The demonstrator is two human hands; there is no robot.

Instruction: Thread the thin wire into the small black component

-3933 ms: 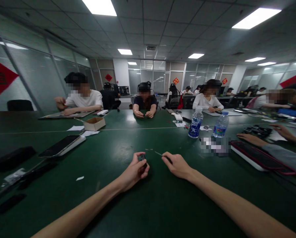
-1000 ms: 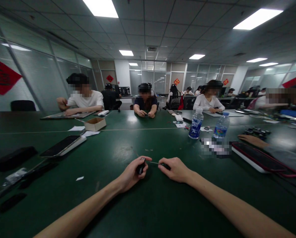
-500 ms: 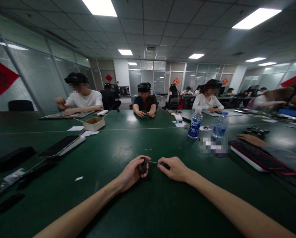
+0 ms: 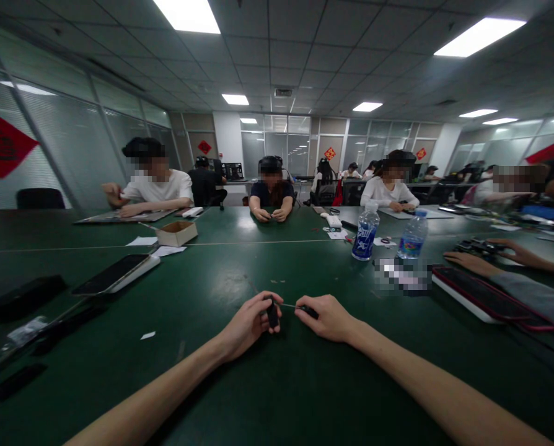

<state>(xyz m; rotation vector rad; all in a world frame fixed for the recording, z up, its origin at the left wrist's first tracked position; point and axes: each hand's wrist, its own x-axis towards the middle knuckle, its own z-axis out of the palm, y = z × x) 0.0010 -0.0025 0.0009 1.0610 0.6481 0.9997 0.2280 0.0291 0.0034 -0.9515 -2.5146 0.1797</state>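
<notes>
Evidently both hands were at work low over the dark green table (image 4: 300, 396), facing each other just in front of the wearer. The left hand (image 4: 251, 322) had its fingers curled closely round a small black piece (image 4: 272, 313), which stood roughly upright in the grip, raised above the tabletop. Opposite, the right hand (image 4: 330, 319) was folded firmly about the dark handle of a thin-shafted tool (image 4: 308, 311). Its metal shaft spanned the gap and reached the left fingertips; whether its tip touched the piece was too small to tell.

Left of the hands lay a white scrap (image 4: 148, 335), and farther out a black case (image 4: 23, 297). Somewhat beyond, a dark-screened device (image 4: 114, 274) rested over something white, with an open cardboard box (image 4: 177, 234) behind it. On the right, a co-worker's gray sleeve (image 4: 532, 294) led to a hand (image 4: 470, 261) beside some dark hardware (image 4: 480, 246). Two plastic bottles (image 4: 365, 232) stood upright, near each other. Across the table sat a person in a dark top (image 4: 271, 193), between two people in white.
</notes>
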